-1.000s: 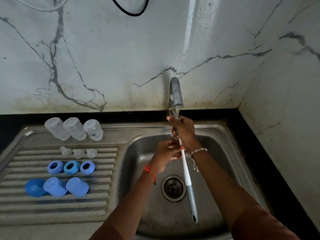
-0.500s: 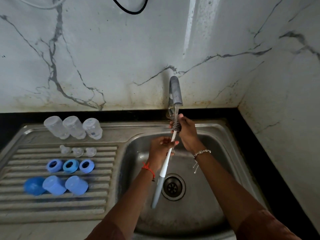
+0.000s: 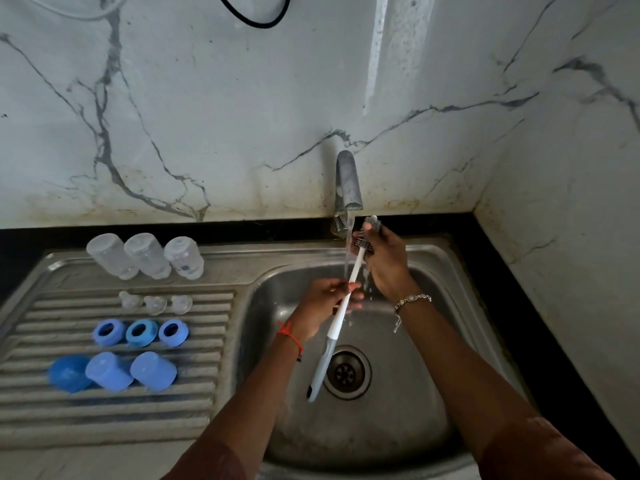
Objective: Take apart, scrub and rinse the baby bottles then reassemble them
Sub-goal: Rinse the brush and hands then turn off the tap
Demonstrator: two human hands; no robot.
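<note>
A bottle brush is held slanted over the sink, its grey handle end hanging above the drain. Its white shaft is pinched between the fingertips and thumb of the left hand, while its bristle head is enclosed by the curled fingers of the right hand, just beside the water running from the tap. The bottle parts are laid out in rows on the ribbed drainboard to the left of the sink: three clear bottles at the back, then three clear nipples, three blue rings and, nearest, three blue caps.
</note>
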